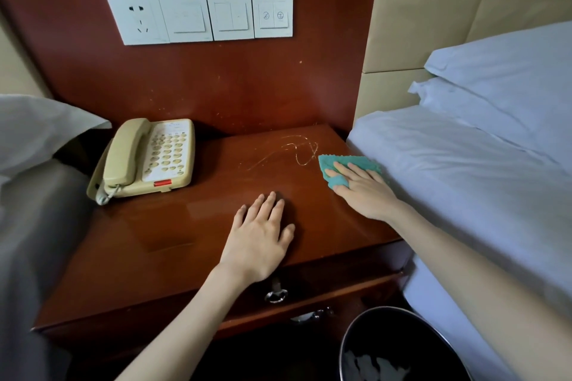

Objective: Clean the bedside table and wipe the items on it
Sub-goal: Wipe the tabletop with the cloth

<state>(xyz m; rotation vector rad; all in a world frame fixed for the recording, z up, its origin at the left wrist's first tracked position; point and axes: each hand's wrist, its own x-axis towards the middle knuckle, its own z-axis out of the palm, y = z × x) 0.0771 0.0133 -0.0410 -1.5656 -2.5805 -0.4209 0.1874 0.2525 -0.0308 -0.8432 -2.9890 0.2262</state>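
Two hands are on the tabletop [173, 226], both mine. The fingers of my right hand [360, 189] are stretched out almost straight and press down flat on the one green cloth [353, 163]. They point to the back of the tabletop, a little to the left. A fold of the cloth lies over the thumb side of this hand, so I cannot tell how the thumb sits.

The cloth is under and in front of my fingertips, near the right edge of the tabletop and closer to the back right corner than to the front. Its long axis goes from left to right, and its zigzag edge faces the back. Just left of it there are some thin shiny lines [297, 151] on the wood.

My left hand [260, 233] rests flat near the middle of the front edge. Its fingers are straight and slightly spread, and it has nothing in it. It is apart from the cloth.

One beige telephone [148, 158] stands at the back left corner, with its handset on the left side and its long axis from front to back.

Four white plates [199, 17] are on the wall panel. Two metal handles [276, 294] show below the front edge, and one dark bin [399, 346] stands lower right. Two white pillows [501, 80] lie on the bed at the right.
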